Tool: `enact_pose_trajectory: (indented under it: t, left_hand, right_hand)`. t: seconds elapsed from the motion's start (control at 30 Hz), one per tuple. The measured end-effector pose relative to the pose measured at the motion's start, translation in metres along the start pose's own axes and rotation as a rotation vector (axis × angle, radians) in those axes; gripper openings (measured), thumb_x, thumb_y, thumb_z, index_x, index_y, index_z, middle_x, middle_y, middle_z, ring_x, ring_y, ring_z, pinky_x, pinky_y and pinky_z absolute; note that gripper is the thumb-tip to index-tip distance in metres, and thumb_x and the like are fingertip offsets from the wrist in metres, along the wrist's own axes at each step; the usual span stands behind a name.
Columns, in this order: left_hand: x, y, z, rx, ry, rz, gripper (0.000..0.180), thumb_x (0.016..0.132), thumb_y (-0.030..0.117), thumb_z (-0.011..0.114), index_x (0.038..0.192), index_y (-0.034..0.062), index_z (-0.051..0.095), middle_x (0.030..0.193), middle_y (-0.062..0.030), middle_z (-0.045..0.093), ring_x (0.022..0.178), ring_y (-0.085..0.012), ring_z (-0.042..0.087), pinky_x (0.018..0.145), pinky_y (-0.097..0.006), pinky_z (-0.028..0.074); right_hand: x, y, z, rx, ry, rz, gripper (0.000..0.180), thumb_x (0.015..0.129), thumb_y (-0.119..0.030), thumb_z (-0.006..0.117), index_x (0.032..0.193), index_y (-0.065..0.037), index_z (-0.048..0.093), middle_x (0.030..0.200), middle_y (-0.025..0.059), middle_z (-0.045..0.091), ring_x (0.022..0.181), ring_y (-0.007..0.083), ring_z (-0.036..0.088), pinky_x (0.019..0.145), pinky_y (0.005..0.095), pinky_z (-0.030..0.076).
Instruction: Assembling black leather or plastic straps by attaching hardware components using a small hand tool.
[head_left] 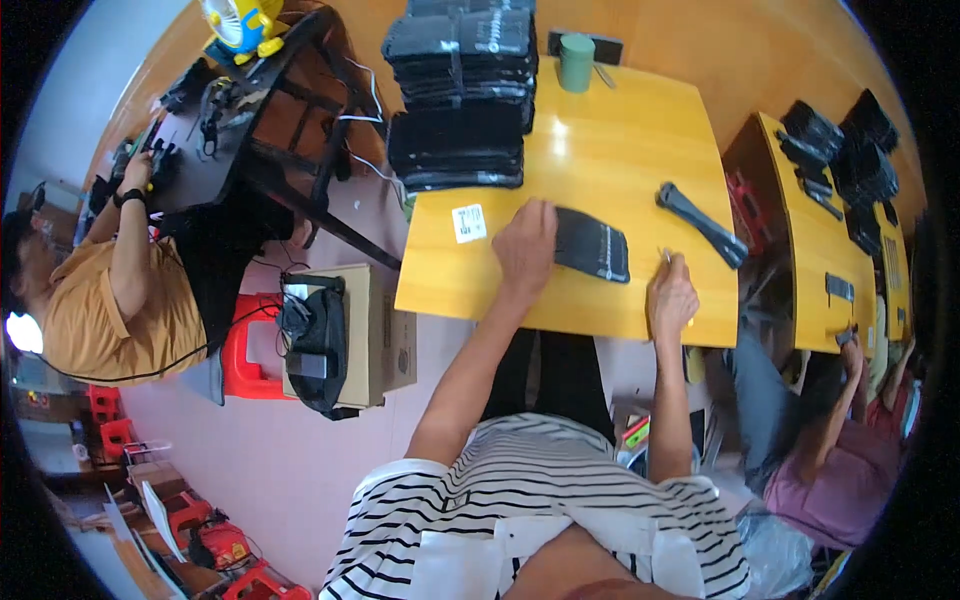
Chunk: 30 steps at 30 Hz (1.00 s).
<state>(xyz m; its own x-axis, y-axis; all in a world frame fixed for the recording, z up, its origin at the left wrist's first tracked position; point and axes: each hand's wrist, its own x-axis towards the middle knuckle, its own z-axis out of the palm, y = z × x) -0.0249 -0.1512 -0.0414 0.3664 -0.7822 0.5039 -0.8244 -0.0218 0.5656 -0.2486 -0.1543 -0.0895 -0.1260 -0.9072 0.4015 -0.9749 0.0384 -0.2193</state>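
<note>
A flat black pouch [592,245] with pale print along its edge lies on the yellow table in front of me. My left hand [527,248] is closed on the pouch's left end, fingers bent over it. To the right of the pouch, my right hand [673,300] rests near the table's front edge in a pinch. A small thin tip shows at its fingers, too small to name. Beyond that hand lies a long dark grey object with a broad end [702,225]. Left of my left hand is a white printed label [468,223].
Tall stacks of black pouches [455,145] stand at the table's back left. A green lidded cup [576,63] is at the back. A cardboard box [362,340] and red stool [250,350] stand left on the floor. People work at tables on both sides.
</note>
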Motion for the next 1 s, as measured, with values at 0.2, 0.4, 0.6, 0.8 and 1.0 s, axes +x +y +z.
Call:
enact_pose_trajectory:
  t: [0.2,0.4,0.6,0.8,1.0]
  left_hand:
    - [-0.013,0.024,-0.055,-0.16,0.123,0.288,0.009,0.085,0.011,0.05,0.079,0.0065,0.055,0.06,-0.0084,0.051,0.05,-0.0236,0.053,0.043,-0.033,0.041]
    - [0.032,0.003,-0.16,-0.349,0.463,-0.037,0.031,0.091,0.016,0.047,0.064,0.0009,0.042,0.056,-0.0005,0.039,0.054,-0.0095,0.034,0.051,-0.027,0.035]
    - [-0.015,-0.056,-0.15,-0.546,0.495,-0.383,0.031,0.092,0.022,0.046,0.068,0.0023,0.043,0.065,0.0018,0.044,0.061,-0.0063,0.038,0.054,-0.024,0.036]
    - [-0.045,-0.058,-0.121,-0.735,0.43,-0.466,0.029,0.095,0.022,0.039,0.072,0.0045,0.04,0.067,0.0027,0.038,0.066,-0.0065,0.034,0.059,-0.023,0.033]
    - [-0.062,-0.056,-0.108,-0.758,0.418,-0.505,0.031,0.095,0.025,0.036,0.078,0.0008,0.046,0.071,-0.0023,0.045,0.069,-0.0097,0.041,0.064,-0.027,0.038]
  right_hand:
    - [0.007,-0.006,0.007,0.098,0.099,-0.044,0.007,0.082,-0.014,0.051,0.081,-0.007,0.052,0.067,0.0146,0.058,0.053,0.032,0.058,0.046,0.0416,0.046]
    - [0.004,0.002,0.0,0.077,-0.013,-0.014,0.01,0.08,-0.014,0.052,0.087,-0.006,0.05,0.071,0.0157,0.055,0.057,0.0324,0.059,0.048,0.0414,0.047]
    - [-0.001,-0.012,-0.009,0.077,0.045,-0.21,0.028,0.077,-0.009,0.051,0.105,-0.005,0.051,0.085,0.0156,0.049,0.078,0.031,0.052,0.065,0.0395,0.047]
    - [0.003,-0.001,-0.001,0.096,0.0,-0.317,0.033,0.077,-0.003,0.048,0.109,-0.005,0.051,0.087,0.0145,0.049,0.082,0.0302,0.05,0.071,0.0403,0.044]
    - [-0.017,-0.051,-0.044,0.872,-0.236,-0.085,0.04,0.086,-0.027,0.052,0.117,-0.003,0.05,0.103,0.0133,0.053,0.094,0.022,0.053,0.08,0.0317,0.044]
